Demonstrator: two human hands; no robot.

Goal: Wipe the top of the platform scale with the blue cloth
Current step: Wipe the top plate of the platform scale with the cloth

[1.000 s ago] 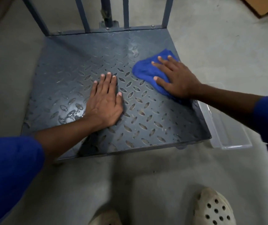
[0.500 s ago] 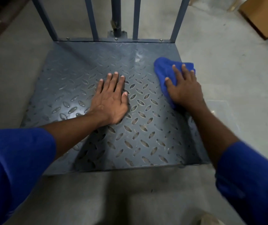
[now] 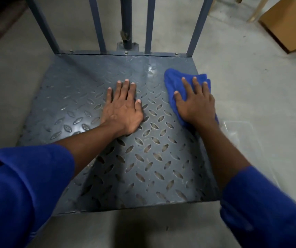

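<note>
The platform scale [image 3: 143,167] is a grey metal plate with a raised diamond tread, lying low on the concrete floor. My left hand [image 3: 123,109] rests flat on its middle, fingers spread, holding nothing. My right hand [image 3: 195,102] presses flat on the blue cloth [image 3: 173,81], which lies bunched near the plate's far right edge. The cloth shows ahead of my fingers and under my palm.
Blue-grey upright bars [image 3: 150,24] and a centre post [image 3: 126,22] rise from the scale's far edge. A clear plastic bin [image 3: 242,135] sits on the floor against the scale's right side. A cardboard box [image 3: 288,22] stands at the far right. Grey concrete surrounds the scale.
My right hand has slid the blue cloth to the right and toward the far edge of the plate. My left hand stays flat in the middle. The view has moved closer.
</note>
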